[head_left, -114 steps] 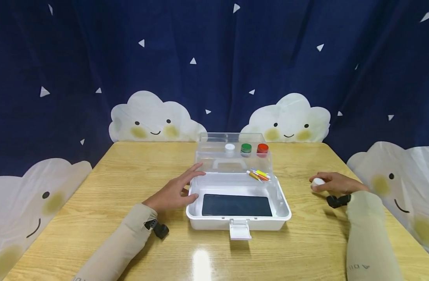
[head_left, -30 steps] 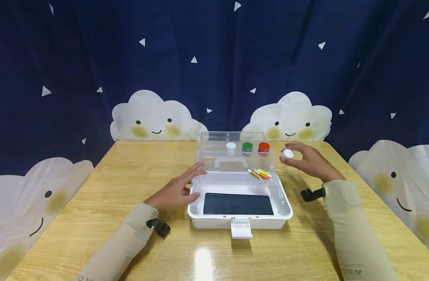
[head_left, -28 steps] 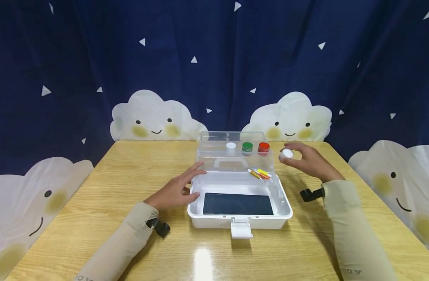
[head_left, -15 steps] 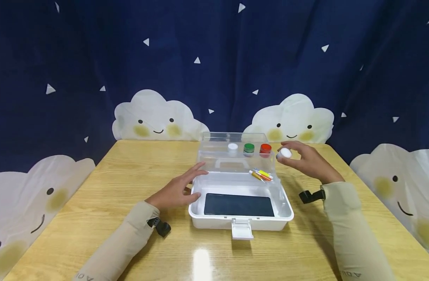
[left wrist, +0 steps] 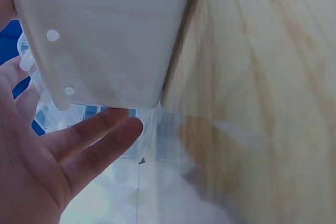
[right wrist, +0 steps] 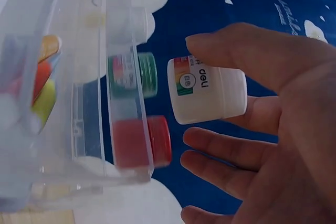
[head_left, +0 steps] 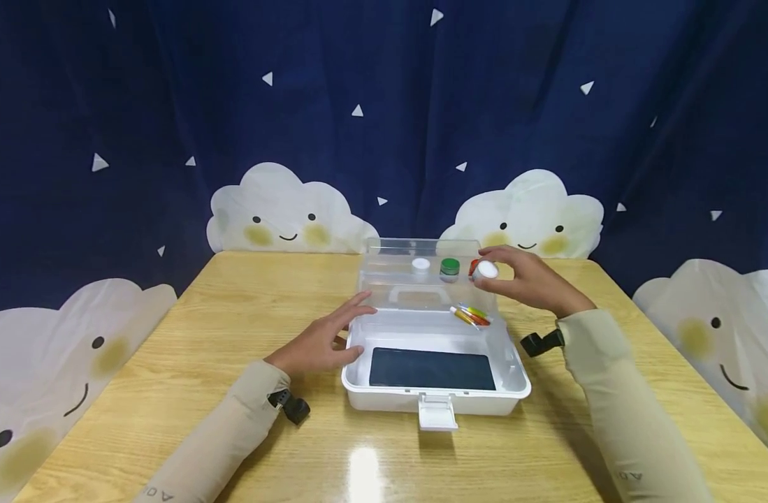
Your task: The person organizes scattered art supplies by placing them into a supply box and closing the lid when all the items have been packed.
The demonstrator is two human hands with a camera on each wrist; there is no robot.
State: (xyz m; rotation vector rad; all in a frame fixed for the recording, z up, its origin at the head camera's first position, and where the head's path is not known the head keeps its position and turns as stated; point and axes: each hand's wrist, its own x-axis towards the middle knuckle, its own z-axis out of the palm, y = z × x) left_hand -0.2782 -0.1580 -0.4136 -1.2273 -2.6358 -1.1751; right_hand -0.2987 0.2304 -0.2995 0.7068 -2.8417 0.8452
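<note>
Your right hand has the white jar pinched between thumb and fingertips, up in the air right at the far right corner of the open plastic box, in front of the red jar. Your left hand lies flat, fingers straight and spread, against the box's left rim on the counter. Inside the box, a dark slate-like pad covers the floor of the white base, and a cluster of coloured tubes sits at the back right. On the clear raised lid behind, a white-capped jar, a green jar and the red one stand in a row. The right wrist view gives you what the head view can't: a printed label with a colour stripe on the held jar, and the green and red jars seen through the clear wall. In the head view the red jar is mostly hidden behind the one you're holding. The left wrist view is close and blurry: the white box wall, your fingers beneath it, wood grain beside.
</note>
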